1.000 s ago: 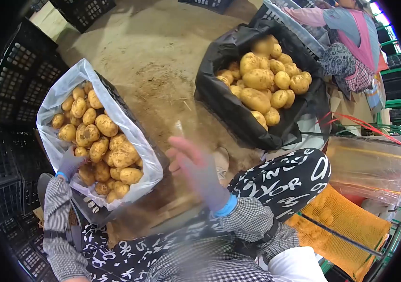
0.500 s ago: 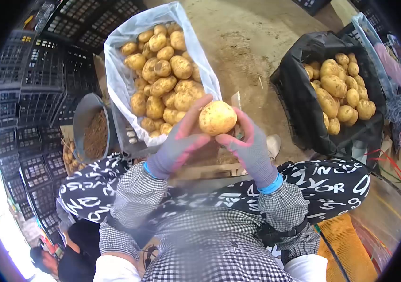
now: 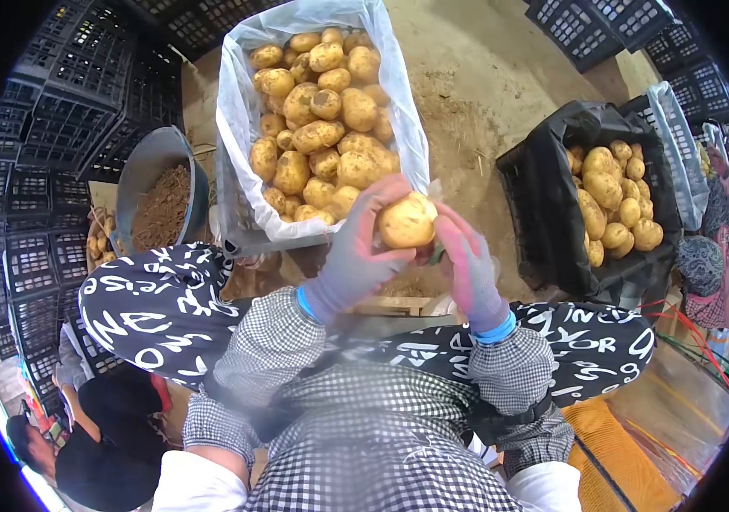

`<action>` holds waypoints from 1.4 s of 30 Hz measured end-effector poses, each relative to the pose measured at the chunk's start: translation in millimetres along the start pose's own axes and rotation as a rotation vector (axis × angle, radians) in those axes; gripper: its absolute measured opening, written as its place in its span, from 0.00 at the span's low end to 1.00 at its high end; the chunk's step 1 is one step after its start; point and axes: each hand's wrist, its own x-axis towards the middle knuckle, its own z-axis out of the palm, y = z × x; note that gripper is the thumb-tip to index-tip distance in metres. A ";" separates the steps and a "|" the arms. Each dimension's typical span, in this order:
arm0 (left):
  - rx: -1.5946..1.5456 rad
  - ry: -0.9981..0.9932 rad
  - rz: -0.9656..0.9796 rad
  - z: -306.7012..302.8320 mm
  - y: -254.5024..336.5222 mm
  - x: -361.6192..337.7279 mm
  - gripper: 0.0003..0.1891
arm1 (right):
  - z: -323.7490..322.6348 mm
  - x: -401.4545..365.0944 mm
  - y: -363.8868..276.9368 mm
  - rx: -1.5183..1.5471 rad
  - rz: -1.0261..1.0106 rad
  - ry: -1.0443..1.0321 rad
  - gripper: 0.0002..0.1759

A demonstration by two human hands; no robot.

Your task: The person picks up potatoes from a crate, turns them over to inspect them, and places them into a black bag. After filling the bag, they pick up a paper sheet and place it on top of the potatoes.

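Observation:
A pale round potato (image 3: 408, 220) is held up in front of me, between both gloved hands. My left hand (image 3: 360, 247) is closed on it, with fingers over the top and thumb below. My right hand (image 3: 469, 264) has its curled fingers against the potato's right side. A small dark greenish bit (image 3: 435, 254) shows between the right fingers and the potato; I cannot make out what it is. Just beyond my left hand stands a crate with a white liner (image 3: 236, 119), heaped with potatoes (image 3: 317, 136).
To the right is a black-lined crate (image 3: 544, 205) with potatoes. At left stands a bucket (image 3: 130, 192) of soil (image 3: 162, 205). Stacked black crates (image 3: 66, 102) line the left side. People are at the lower left (image 3: 113, 435) and far right (image 3: 727, 230).
The view has shifted, and my right hand has turned, its fingers now bunched closer against the potato. The dark greenish bit has come into sight. The potato stays in my left hand.

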 end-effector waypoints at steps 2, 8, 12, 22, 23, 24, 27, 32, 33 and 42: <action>0.186 0.026 0.017 5.6 11.2 -3.6 0.39 | 8.4 -1.1 -5.1 0.079 0.108 -0.069 0.31; -0.216 -0.069 -0.184 -9.7 16.9 2.8 0.42 | 7.1 6.7 4.5 0.146 -0.190 -0.041 0.32; -0.524 0.018 -0.270 3.2 21.1 2.2 0.35 | -4.6 15.1 7.9 -0.507 -0.490 0.049 0.37; -0.248 -0.063 -0.195 5.2 -1.2 1.8 0.19 | -5.5 9.9 6.1 -0.784 -0.447 0.141 0.33; -0.230 -0.080 -0.141 5.6 -11.0 -1.4 0.17 | -8.0 8.8 9.5 -0.717 -0.385 0.171 0.32; -0.208 -0.094 -0.087 2.3 -18.2 -3.4 0.15 | -9.4 8.0 11.6 -0.648 -0.324 0.196 0.30; -0.257 0.043 -0.169 -7.4 6.8 10.6 0.20 | -42.3 3.2 -11.6 -0.027 -0.130 0.376 0.21; 0.526 0.427 -0.275 -114.8 -42.7 64.1 0.30 | -98.2 -9.9 -59.3 0.609 -0.541 0.404 0.24; 0.831 0.446 -0.287 -140.3 -63.5 74.1 0.31 | -98.7 -8.2 -56.7 0.499 -0.526 0.445 0.25; 1.660 -0.216 -0.377 -111.6 -116.8 214.0 0.30 | -79.8 12.7 -27.8 0.356 -0.314 0.474 0.24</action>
